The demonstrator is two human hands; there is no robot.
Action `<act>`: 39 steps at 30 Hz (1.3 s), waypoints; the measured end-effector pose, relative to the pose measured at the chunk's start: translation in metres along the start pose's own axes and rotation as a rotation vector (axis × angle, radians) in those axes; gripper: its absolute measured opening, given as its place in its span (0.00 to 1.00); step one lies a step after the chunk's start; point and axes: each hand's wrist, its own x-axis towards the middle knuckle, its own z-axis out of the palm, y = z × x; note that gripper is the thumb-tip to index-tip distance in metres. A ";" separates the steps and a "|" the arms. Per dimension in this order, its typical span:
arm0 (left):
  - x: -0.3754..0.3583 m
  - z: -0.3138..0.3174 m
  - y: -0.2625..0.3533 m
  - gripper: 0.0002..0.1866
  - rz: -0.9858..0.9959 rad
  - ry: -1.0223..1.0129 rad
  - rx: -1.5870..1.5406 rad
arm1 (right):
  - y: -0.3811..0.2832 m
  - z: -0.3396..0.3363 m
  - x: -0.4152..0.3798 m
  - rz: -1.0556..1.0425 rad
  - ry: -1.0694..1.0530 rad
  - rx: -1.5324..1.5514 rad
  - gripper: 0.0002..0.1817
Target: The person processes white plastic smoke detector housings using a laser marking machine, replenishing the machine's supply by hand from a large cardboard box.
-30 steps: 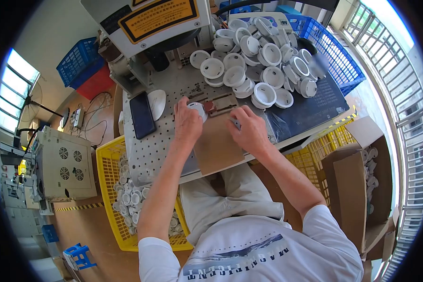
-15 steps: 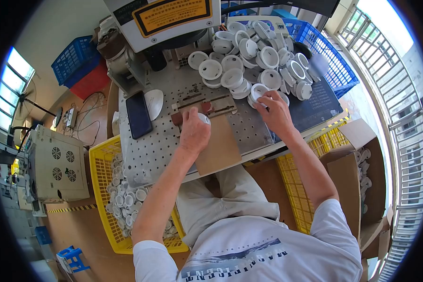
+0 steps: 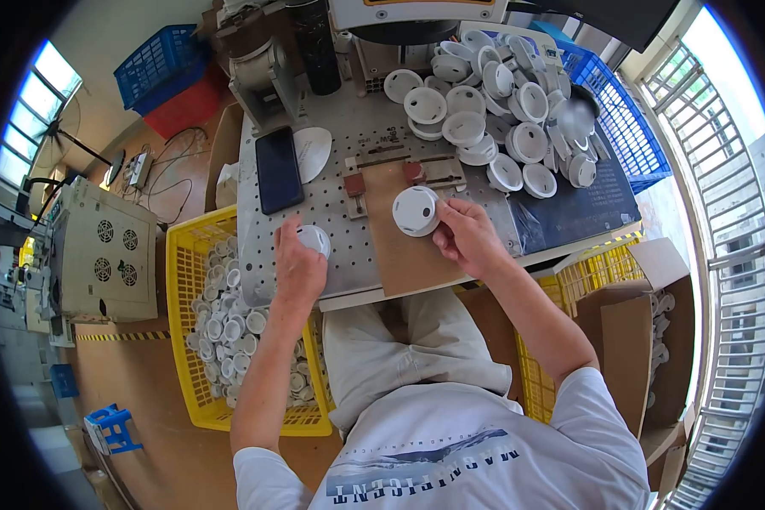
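My right hand (image 3: 472, 238) pinches a round white plastic cover (image 3: 415, 211) by its right edge. That cover has small dark holes and hangs over a brown board (image 3: 404, 263). To the left, my left hand (image 3: 300, 270) is closed on another white plastic cover (image 3: 315, 240), low over the perforated metal plate (image 3: 348, 255). Its fingers partly hide this cover. Between and beyond the hands sits a fixture with a red-brown block (image 3: 354, 184) on the left and a second red-brown block (image 3: 413, 173) on the right.
A heap of white covers (image 3: 466, 104) fills the back right of the table. At the left lie a phone (image 3: 278, 170) and a white oval piece (image 3: 314, 151). A yellow basket (image 3: 178, 340) of white parts stands below left; a cardboard box (image 3: 625, 340) stands at right.
My right hand has come away from the heap with a cover, moving left over the board. My left hand has carried its cover away from the fixture, toward the left. The view has shifted.
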 end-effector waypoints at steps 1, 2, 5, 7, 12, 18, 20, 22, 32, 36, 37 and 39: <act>-0.002 0.000 -0.002 0.05 0.001 -0.004 0.015 | -0.002 0.000 -0.003 0.001 0.017 -0.210 0.13; -0.002 -0.001 0.000 0.05 0.010 0.003 0.020 | -0.006 0.002 -0.006 -0.003 0.034 -0.424 0.13; 0.002 -0.007 0.007 0.08 -0.001 0.007 0.029 | 0.000 0.004 -0.014 -0.599 0.260 -1.215 0.15; 0.002 -0.010 0.011 0.12 -0.014 -0.004 0.030 | -0.012 0.013 -0.019 -0.572 0.185 -1.223 0.18; 0.001 -0.009 0.010 0.11 -0.031 -0.012 0.016 | -0.010 0.027 0.002 -0.613 -0.110 -1.311 0.21; 0.003 -0.012 0.013 0.10 -0.048 -0.006 0.000 | -0.010 0.039 0.025 -0.667 -0.150 -1.394 0.22; 0.002 -0.011 0.011 0.10 -0.049 -0.003 -0.006 | -0.004 0.041 0.034 -0.709 -0.076 -1.378 0.20; 0.002 -0.010 0.011 0.10 -0.044 -0.003 -0.013 | -0.005 0.043 0.039 -0.690 -0.039 -1.366 0.20; 0.002 -0.010 0.010 0.10 -0.049 -0.006 -0.021 | -0.006 0.052 0.051 -0.700 0.017 -1.331 0.19; 0.004 -0.011 0.012 0.09 -0.059 0.009 -0.029 | -0.010 0.054 0.060 -0.692 -0.001 -1.341 0.18; 0.004 -0.010 0.011 0.09 -0.057 0.007 -0.031 | -0.009 0.054 0.066 -0.689 0.010 -1.360 0.18; 0.003 -0.006 0.007 0.05 -0.027 0.004 0.006 | -0.002 0.052 0.070 -0.683 0.024 -1.377 0.17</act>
